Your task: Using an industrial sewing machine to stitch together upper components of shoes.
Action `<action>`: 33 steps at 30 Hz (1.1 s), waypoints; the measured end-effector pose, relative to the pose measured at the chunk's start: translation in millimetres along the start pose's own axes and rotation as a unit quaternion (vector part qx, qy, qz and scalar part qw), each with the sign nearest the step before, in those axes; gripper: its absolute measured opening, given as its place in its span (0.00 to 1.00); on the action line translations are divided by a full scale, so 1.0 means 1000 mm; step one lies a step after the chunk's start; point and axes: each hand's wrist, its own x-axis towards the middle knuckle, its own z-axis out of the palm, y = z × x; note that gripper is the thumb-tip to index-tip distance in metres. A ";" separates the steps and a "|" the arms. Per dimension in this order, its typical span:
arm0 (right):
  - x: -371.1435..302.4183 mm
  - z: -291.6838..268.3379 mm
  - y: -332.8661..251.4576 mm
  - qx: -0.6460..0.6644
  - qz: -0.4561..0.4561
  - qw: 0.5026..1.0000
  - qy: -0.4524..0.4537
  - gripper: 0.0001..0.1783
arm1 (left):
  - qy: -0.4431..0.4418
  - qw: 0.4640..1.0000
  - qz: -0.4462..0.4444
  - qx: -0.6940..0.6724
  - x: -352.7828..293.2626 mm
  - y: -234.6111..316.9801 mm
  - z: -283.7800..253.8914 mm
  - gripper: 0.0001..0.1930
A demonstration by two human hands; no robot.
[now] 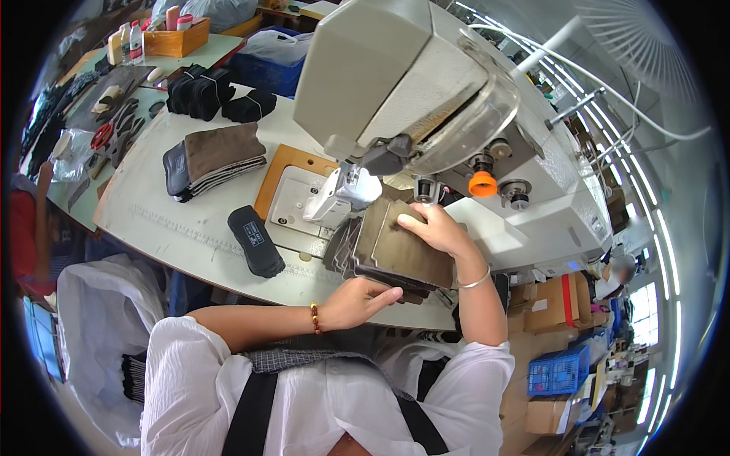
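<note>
A thick stack of brown fabric pieces (pixel 399 235) with dark layers at its edge rests tilted at the front edge of the sewing table. My right hand (pixel 435 228) grips its upper right side, thumb lying on top and fingers mostly hidden behind. At the lower edge, my left hand (pixel 363 302) is closed against the stack with the thumb outstretched; its other fingers are partly hidden. The stack sits right beside the needle area of a large sewing machine (pixel 372 68). A black folded bundle with a label (pixel 255 242) lies left of the machine's metal plate (pixel 293 201).
Farther left on the table (pixel 137 190) lies a pile of brown and striped pieces (pixel 217 156). Black tied bundles (pixel 199 93) sit behind it. Red-handled scissors (pixel 103 135) rest on a side table. A white sack (pixel 106 327) stands low left; a blue crate (pixel 559 371) low right.
</note>
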 end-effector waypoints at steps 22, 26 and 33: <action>-0.086 0.043 -0.022 -0.204 -0.156 0.954 0.153 0.56 | -0.133 0.990 -0.054 -0.016 0.007 0.029 -0.034 0.37; -0.065 0.042 -0.003 -0.214 -0.094 0.962 0.145 0.64 | 0.006 0.933 0.123 0.339 -0.003 0.024 -0.053 0.24; -0.050 0.041 0.016 -0.142 -0.119 0.974 0.132 0.65 | 0.227 0.951 -0.028 0.206 0.005 -0.034 -0.055 0.48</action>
